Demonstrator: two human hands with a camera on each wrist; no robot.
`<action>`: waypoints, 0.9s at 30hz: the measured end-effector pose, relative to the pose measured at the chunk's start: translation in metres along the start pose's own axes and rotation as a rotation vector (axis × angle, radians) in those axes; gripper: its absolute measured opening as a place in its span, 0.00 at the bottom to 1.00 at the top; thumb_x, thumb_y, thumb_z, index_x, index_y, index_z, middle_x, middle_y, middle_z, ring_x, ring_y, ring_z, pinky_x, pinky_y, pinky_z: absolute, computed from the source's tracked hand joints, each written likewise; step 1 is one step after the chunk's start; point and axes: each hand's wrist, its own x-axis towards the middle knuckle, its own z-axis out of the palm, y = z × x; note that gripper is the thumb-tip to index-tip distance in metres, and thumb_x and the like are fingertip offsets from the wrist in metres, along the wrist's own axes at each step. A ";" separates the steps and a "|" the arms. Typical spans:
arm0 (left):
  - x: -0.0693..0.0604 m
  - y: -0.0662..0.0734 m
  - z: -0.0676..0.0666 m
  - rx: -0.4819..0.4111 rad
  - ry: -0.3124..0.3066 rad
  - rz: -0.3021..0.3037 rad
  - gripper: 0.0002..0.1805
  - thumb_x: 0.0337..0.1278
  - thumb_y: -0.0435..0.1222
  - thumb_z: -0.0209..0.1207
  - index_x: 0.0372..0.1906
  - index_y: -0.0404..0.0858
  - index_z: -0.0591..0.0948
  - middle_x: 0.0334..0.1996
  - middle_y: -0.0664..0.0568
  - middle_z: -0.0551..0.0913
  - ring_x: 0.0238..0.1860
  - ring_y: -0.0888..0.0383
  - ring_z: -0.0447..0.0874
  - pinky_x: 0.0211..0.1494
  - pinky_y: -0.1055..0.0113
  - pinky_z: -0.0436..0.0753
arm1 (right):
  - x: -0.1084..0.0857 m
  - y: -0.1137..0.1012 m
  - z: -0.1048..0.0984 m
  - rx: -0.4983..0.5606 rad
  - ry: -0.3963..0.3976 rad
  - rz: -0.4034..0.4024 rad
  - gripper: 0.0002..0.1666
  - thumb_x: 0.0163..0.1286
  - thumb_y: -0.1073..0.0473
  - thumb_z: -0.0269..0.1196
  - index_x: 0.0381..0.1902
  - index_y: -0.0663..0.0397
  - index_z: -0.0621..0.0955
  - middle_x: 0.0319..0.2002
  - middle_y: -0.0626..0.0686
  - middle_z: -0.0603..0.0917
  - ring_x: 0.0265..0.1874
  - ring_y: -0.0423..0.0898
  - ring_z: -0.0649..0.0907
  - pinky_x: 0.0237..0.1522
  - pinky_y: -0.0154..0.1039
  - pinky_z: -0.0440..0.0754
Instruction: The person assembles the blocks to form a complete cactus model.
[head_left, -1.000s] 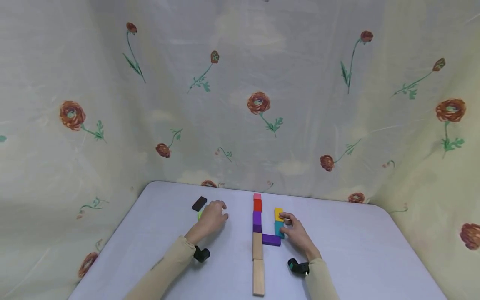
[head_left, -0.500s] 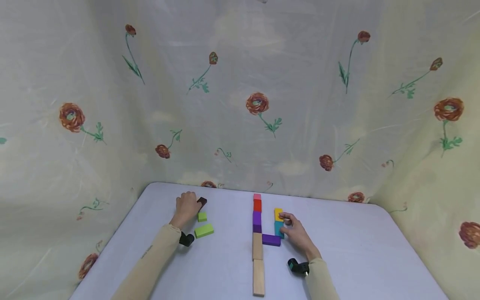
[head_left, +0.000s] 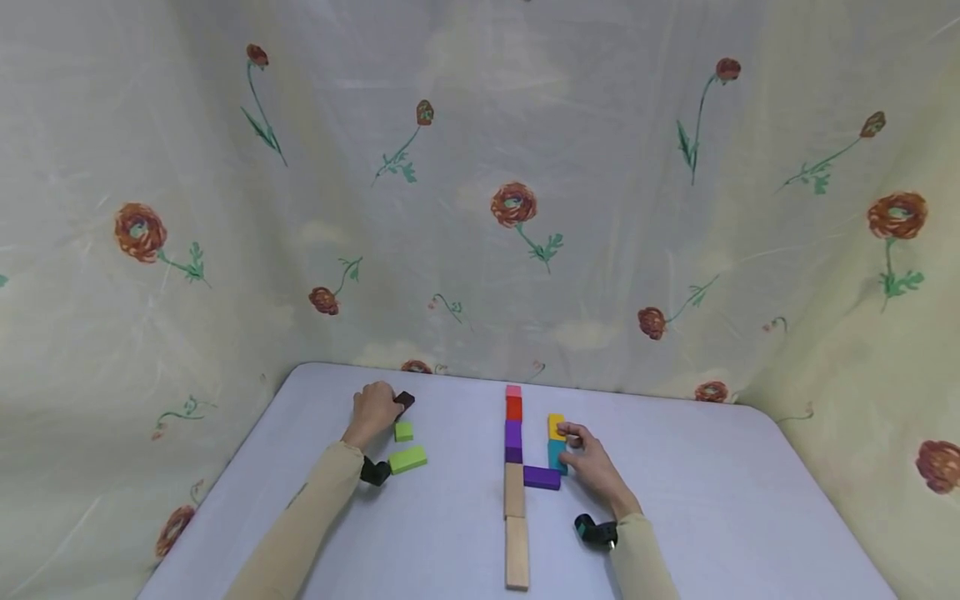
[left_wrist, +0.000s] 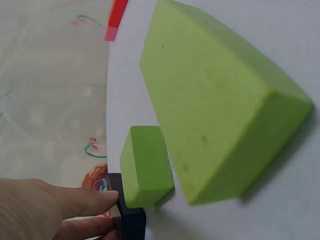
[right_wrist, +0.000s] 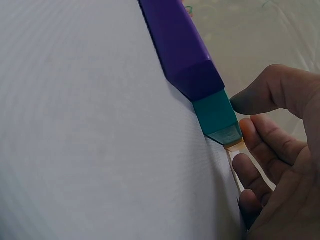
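In the head view my left hand (head_left: 372,412) is at a black block (head_left: 405,401) on the table's far left. Its thumb and fingers press against the block's side, gripping it; the fingertips are partly hidden. Close by lie a small light green block (head_left: 403,432) and a larger light green block (head_left: 408,459). My right hand (head_left: 592,467) rests beside a teal block (head_left: 557,454) and a yellow block (head_left: 556,425) set end to end. Its thumb is at the teal block and a fingertip at the yellow one, with a gap between them.
A line of blocks runs down the middle: pink (head_left: 513,391), red (head_left: 513,408), purple (head_left: 513,442) and two plain wooden blocks (head_left: 515,525). A purple block (head_left: 542,477) juts from it toward the teal one. A flowered curtain (head_left: 517,275) surrounds the white table (head_left: 450,533).
My left hand has moved left from above the green blocks to the black block, uncovering them, then stayed there. My right hand has kept its place.
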 end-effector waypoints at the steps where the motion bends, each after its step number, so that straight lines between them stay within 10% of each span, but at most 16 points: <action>1: 0.000 0.001 -0.001 0.004 0.002 0.005 0.10 0.54 0.35 0.64 0.33 0.29 0.85 0.34 0.40 0.85 0.39 0.45 0.80 0.49 0.49 0.73 | 0.000 0.000 0.000 0.003 0.000 0.004 0.32 0.61 0.68 0.60 0.64 0.55 0.69 0.63 0.58 0.72 0.62 0.56 0.68 0.65 0.59 0.63; 18: 0.012 0.027 0.014 0.005 -0.053 0.095 0.08 0.55 0.34 0.65 0.37 0.34 0.87 0.36 0.44 0.87 0.43 0.45 0.79 0.53 0.48 0.70 | 0.001 0.001 -0.001 0.012 -0.011 -0.005 0.32 0.61 0.67 0.60 0.64 0.55 0.69 0.63 0.57 0.72 0.61 0.55 0.68 0.64 0.58 0.64; 27: 0.002 0.045 0.026 0.019 -0.078 0.244 0.08 0.55 0.35 0.65 0.39 0.36 0.88 0.40 0.46 0.86 0.45 0.46 0.79 0.52 0.49 0.69 | -0.001 -0.001 -0.002 0.014 -0.016 0.005 0.32 0.61 0.67 0.60 0.65 0.55 0.69 0.63 0.57 0.71 0.62 0.56 0.68 0.65 0.58 0.63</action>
